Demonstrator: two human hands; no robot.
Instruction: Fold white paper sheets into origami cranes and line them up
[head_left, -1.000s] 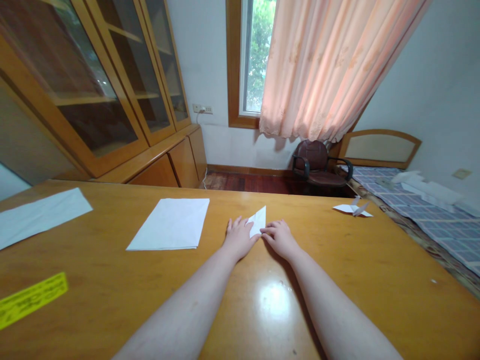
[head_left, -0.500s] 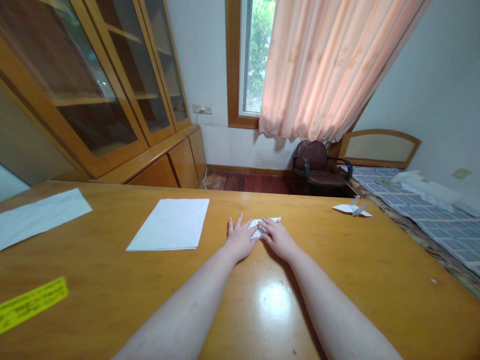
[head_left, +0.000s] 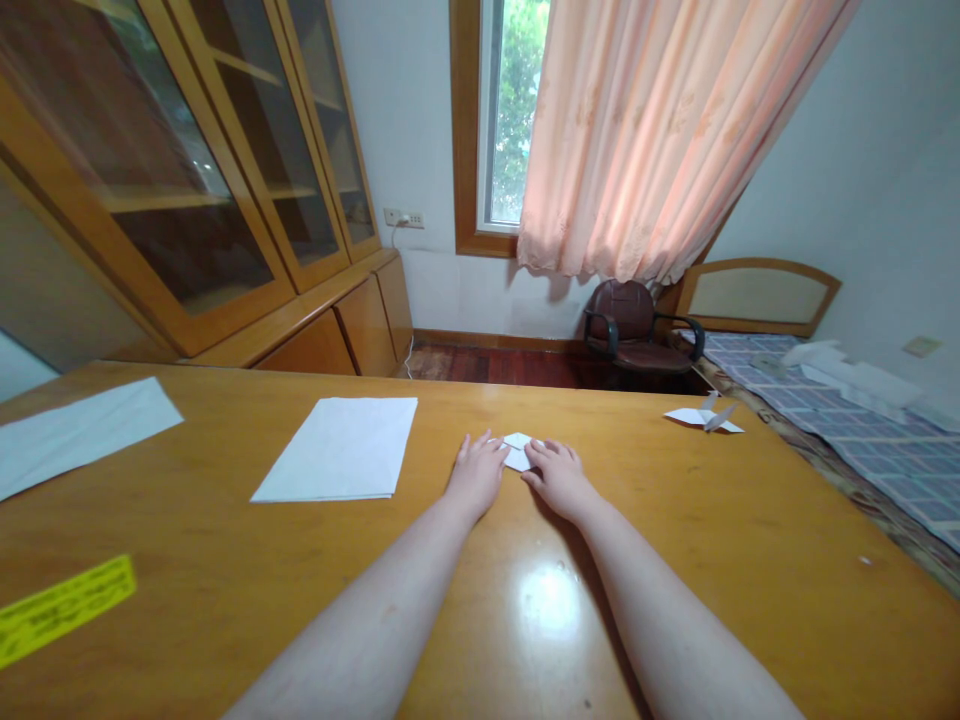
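A small piece of folded white paper (head_left: 518,455) lies flat on the wooden table (head_left: 645,560), with a crease line across its middle. At its left edge, my left hand (head_left: 478,476) has the thumb and fingers closed on the paper, covering that side. My right hand (head_left: 559,472) grips the opposite edge between bent fingers and thumb. Only the paper's middle shows between the two hands; both ends are hidden under the fingers.
A stack of white paper sheets (head_left: 341,450) lies left of my hands, another white sheet (head_left: 82,430) farther left. A yellow label (head_left: 67,608) is at the near left. A folded paper figure (head_left: 705,415) stands at the far right; a chair (head_left: 634,330) is beyond the table.
Both hands have drawn slightly apart, uncovering the middle of the folded paper. Its pointed right end, visible before, is now covered by my right hand.
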